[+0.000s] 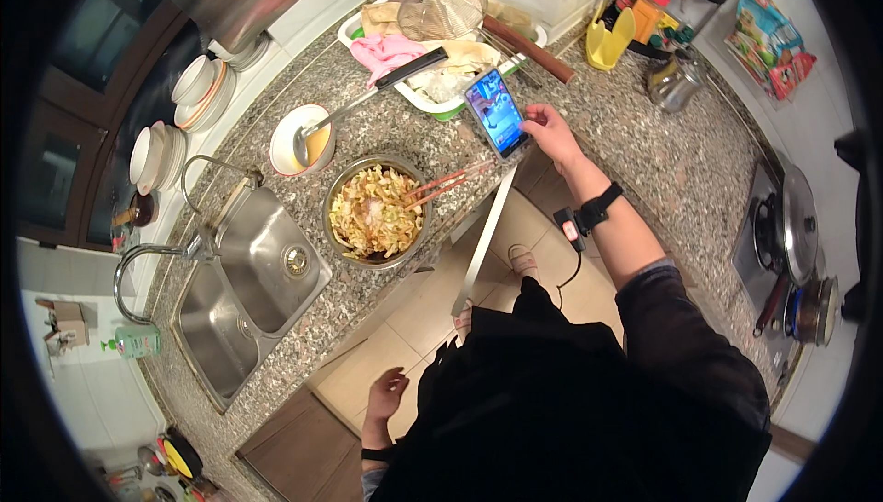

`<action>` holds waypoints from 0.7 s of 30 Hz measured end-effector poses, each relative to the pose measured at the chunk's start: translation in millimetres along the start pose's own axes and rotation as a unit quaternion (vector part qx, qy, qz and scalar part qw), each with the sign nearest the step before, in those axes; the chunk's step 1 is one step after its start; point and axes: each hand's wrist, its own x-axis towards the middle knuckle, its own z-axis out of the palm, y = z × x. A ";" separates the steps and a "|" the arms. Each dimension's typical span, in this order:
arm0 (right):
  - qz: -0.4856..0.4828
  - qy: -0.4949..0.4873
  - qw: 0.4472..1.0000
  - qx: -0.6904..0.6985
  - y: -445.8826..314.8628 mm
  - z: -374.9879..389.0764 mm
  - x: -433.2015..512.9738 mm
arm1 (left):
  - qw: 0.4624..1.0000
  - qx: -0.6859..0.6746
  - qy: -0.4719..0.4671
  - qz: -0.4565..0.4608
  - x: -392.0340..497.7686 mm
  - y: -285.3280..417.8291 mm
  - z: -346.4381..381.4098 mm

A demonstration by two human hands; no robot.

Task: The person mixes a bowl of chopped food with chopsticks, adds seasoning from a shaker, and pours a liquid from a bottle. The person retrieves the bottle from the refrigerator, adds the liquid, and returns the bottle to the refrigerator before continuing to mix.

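Note:
My right hand (552, 135) is at the right edge of a smartphone (495, 114) with a lit screen. Its thumb and fingertips meet the phone's edge; whether they grip it is not clear. The phone stands tilted at the counter's front corner, beside a white and green basket (348, 31). My left hand (388, 395) hangs low over the floor, holding nothing, fingers loosely curled. On the granite counter, a steel bowl (330, 243) holds chopped cabbage (376, 215) with white granules on top. Red chopsticks (441, 188) rest in it, their ends over its rim.
A white bowl (281, 146) with yellow liquid holds a black-handled ladle (334, 117). The basket carries cloths and a wire strainer (441, 8). A double steel sink (259, 240) lies left. A lidded pan (800, 226) and pot (817, 309) stand at the stove, right. A drawer (486, 243) juts out below the counter.

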 end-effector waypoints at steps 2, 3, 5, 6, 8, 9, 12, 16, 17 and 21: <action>0.005 -0.027 1.000 -0.010 -3.4 7.1 20.6 | 0.998 -0.029 0.007 -0.062 -9.5 6.8 22.2; 0.009 -0.057 0.998 0.002 -5.9 10.3 29.1 | 0.998 0.002 0.036 -0.043 -8.3 13.8 32.2; 0.048 -0.113 0.992 0.013 -11.2 13.7 38.2 | 0.992 0.058 0.092 -0.070 -7.8 31.2 49.2; 0.045 -0.145 0.988 0.026 -14.8 13.2 41.1 | 0.990 0.059 0.118 -0.041 -4.8 42.3 58.8; 0.048 -0.188 0.980 0.038 -22.9 11.1 43.4 | 0.989 0.031 0.144 -0.025 8.8 65.6 74.8; 0.035 -0.197 0.979 0.029 -28.0 7.6 44.8 | 0.989 -0.005 0.147 -0.025 17.9 77.3 81.5; 0.057 -0.197 0.979 0.018 -36.4 0.4 44.7 | 0.983 -0.052 0.173 -0.020 36.7 111.2 101.9; -0.028 -0.190 0.981 0.016 -32.5 -19.1 37.5 | 0.960 -0.156 0.230 0.016 57.9 153.7 116.6; -0.033 -0.178 0.983 -0.014 -28.6 -24.9 31.5 | 0.952 -0.180 0.247 0.009 61.5 164.0 115.4; 0.058 -0.283 0.957 0.022 -12.7 -36.4 -10.4 | 0.908 -0.272 0.315 0.039 69.0 200.2 88.7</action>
